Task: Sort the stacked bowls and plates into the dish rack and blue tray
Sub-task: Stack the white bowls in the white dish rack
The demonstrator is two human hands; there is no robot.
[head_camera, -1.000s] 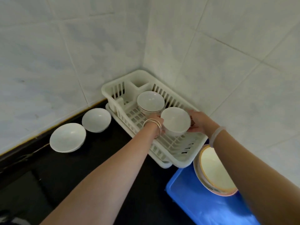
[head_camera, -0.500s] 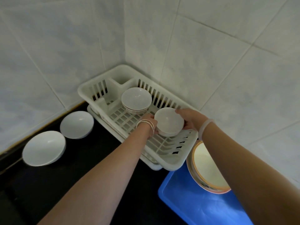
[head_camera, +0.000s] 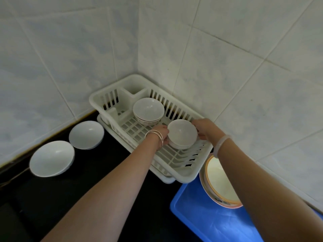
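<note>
White ceramic bowl (head_camera: 181, 133) sits low in the white plastic dish rack (head_camera: 183, 175), clasped between the curled fingers (head_camera: 165, 131) of our left hand (head_camera: 160, 135) and right hand (head_camera: 202, 127), so we should ease it level onto the slats under our fingertips, clear of the second white bowl (head_camera: 148, 109) beyond them.

Four bowls (head_camera: 182, 132), one rack (head_camera: 134, 78) (one tray (head_camera: 209, 222)).

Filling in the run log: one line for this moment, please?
left hand, right hand: hold bowl | where: rack | tray: plates
</note>
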